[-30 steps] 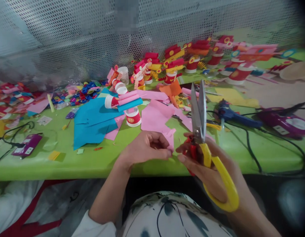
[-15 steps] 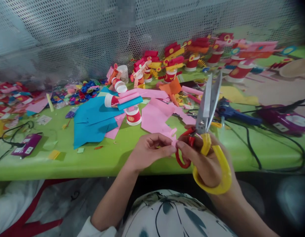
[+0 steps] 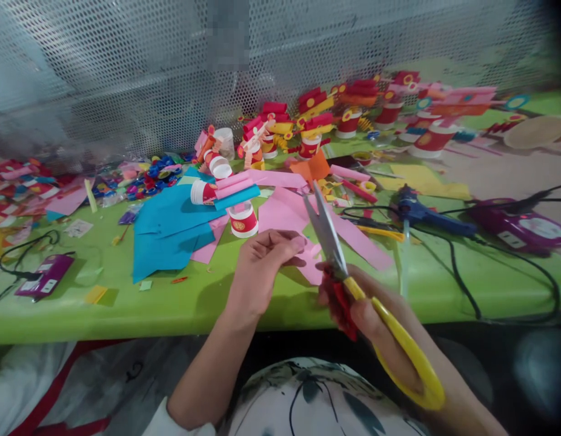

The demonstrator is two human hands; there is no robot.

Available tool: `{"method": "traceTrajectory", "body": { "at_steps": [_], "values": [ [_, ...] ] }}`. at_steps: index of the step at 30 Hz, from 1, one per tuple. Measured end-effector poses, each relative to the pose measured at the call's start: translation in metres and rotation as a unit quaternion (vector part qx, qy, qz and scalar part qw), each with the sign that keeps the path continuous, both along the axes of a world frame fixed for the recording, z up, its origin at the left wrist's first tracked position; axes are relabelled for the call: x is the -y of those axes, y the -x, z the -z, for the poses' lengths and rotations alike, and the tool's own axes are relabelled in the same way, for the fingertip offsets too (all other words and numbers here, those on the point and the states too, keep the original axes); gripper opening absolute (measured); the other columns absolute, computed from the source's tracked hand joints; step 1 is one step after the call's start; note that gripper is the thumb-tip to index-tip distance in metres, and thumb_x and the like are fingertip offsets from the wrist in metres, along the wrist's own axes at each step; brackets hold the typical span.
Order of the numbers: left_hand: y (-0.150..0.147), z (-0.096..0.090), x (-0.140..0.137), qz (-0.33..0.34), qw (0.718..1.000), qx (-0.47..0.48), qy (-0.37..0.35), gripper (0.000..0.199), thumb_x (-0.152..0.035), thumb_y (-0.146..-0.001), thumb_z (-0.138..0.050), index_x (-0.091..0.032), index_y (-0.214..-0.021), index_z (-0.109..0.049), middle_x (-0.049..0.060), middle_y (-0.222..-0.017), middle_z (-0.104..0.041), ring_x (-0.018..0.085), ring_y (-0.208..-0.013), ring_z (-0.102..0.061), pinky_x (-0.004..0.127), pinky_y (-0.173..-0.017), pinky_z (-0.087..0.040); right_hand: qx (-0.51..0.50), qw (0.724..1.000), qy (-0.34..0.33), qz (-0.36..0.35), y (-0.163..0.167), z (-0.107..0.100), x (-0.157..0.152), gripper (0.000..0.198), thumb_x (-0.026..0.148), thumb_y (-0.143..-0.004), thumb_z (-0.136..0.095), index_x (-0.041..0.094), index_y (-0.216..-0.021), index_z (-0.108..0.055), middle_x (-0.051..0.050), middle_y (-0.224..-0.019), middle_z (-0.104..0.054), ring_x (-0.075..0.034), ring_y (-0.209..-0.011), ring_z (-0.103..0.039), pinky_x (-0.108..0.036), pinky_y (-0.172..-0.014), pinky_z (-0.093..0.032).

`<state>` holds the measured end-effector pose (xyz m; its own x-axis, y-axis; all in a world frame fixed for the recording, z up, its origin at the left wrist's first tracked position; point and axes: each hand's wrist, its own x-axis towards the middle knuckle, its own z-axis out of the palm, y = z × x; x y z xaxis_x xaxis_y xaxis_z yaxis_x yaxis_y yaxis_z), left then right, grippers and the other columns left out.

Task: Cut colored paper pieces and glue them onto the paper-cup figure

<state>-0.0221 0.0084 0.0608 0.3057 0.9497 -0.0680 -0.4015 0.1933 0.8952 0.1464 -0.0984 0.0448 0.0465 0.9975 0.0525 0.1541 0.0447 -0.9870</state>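
My left hand (image 3: 257, 275) is closed in a pinch over the near side of the table. A small strip of pink paper (image 3: 315, 250) shows at its fingertips, mostly hidden and hard to tell from the pink sheet behind. Wrapped round the scissors (image 3: 330, 239), my right hand (image 3: 375, 321) is a little to the right. These scissors have one yellow and one red handle, and their slightly parted blades point up and left. A larger pink paper sheet (image 3: 280, 212) lies just beyond both hands. Left of it stands a red and white paper cup (image 3: 244, 221).
Blue paper sheets (image 3: 166, 236) lie at left centre. At right are a blue glue gun (image 3: 432, 215) and a purple power strip (image 3: 526, 227) with black cables. Several decorated paper-cup models (image 3: 312, 136) line the back, before a perforated metal screen (image 3: 148, 72). Another purple box (image 3: 46, 275) sits far left.
My hands have moved apart. The scissors have swung from pointing up and right to pointing up and left, and dipped lower. My left hand has shifted slightly left and up.
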Motion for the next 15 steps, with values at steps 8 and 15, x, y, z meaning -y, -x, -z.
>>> {"method": "traceTrajectory", "body": {
  "at_steps": [8, 15],
  "values": [
    [0.004, -0.018, -0.012, 0.006, 0.998, -0.022, -0.059, 0.029, -0.031, -0.077, -0.089, -0.016, -0.064, -0.068, 0.003, -0.094, -0.072, 0.011, -0.074, -0.071, 0.022, -0.065, -0.062, -0.020, 0.998, 0.056, -0.038, 0.002, -0.003, 0.011, 0.082, 0.091, -0.087, -0.058, 0.025, -0.136, -0.067, -0.002, -0.085, -0.064, -0.016, -0.065, -0.049, -0.028, -0.054, -0.039],
    [0.005, -0.016, -0.015, 0.003, 0.997, -0.051, -0.060, 0.020, -0.025, -0.080, -0.085, -0.016, -0.067, -0.072, 0.002, -0.093, -0.072, 0.010, -0.071, -0.070, 0.022, -0.064, -0.062, -0.004, 0.999, 0.042, -0.006, 0.003, 0.000, 0.009, 0.080, 0.091, -0.084, -0.060, 0.030, -0.133, -0.072, -0.003, -0.082, -0.066, -0.019, -0.063, -0.055, -0.030, -0.050, -0.042]
  ]
}}
